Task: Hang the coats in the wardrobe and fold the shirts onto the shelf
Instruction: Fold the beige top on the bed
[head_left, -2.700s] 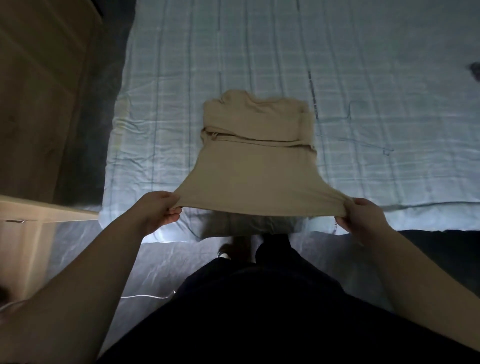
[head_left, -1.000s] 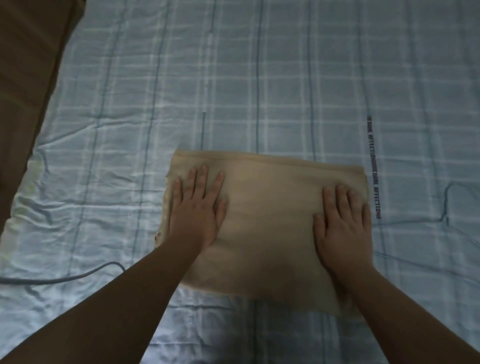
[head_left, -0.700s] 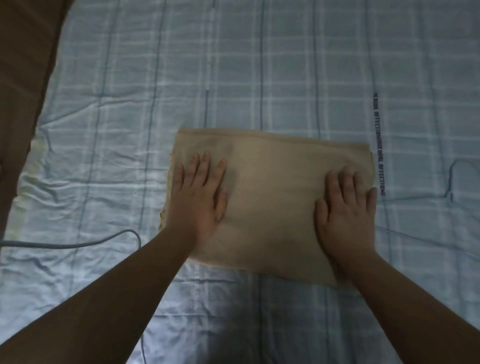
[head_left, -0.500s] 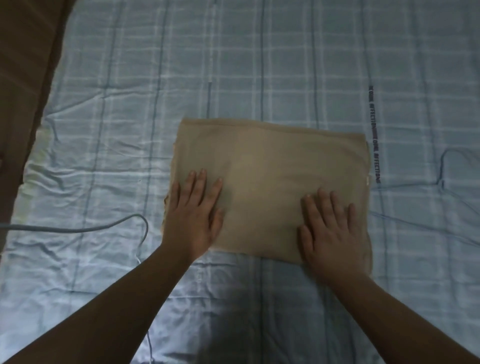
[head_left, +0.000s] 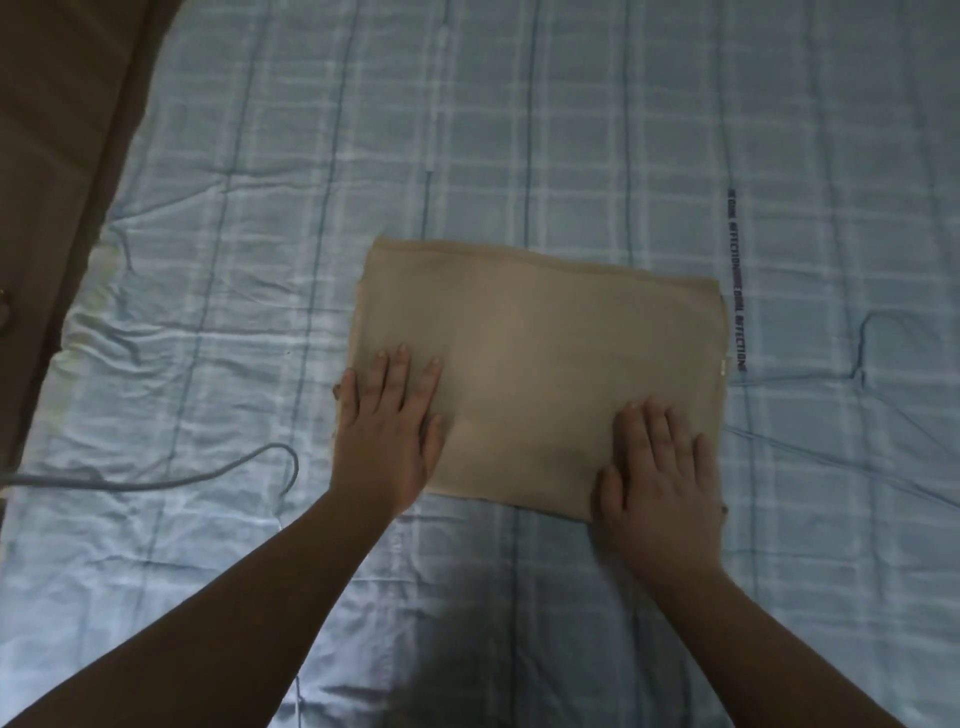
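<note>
A beige shirt (head_left: 540, 358), folded into a flat rectangle, lies on the blue checked bedsheet (head_left: 519, 130). My left hand (head_left: 387, 431) rests palm down on the shirt's near left corner, fingers spread. My right hand (head_left: 660, 478) lies flat on the near right corner, fingers apart as well. Neither hand grips the cloth. No coat, wardrobe or shelf is in view.
A grey cable (head_left: 156, 480) curls across the sheet to the left of my left hand. A brown wooden surface (head_left: 57, 130) borders the bed along the left edge. The sheet is wrinkled near that side.
Earlier I held the shirt's hem up with both hands; it now lies folded flat. Over the last second both palms slid toward me from the shirt's middle to its near edge.
</note>
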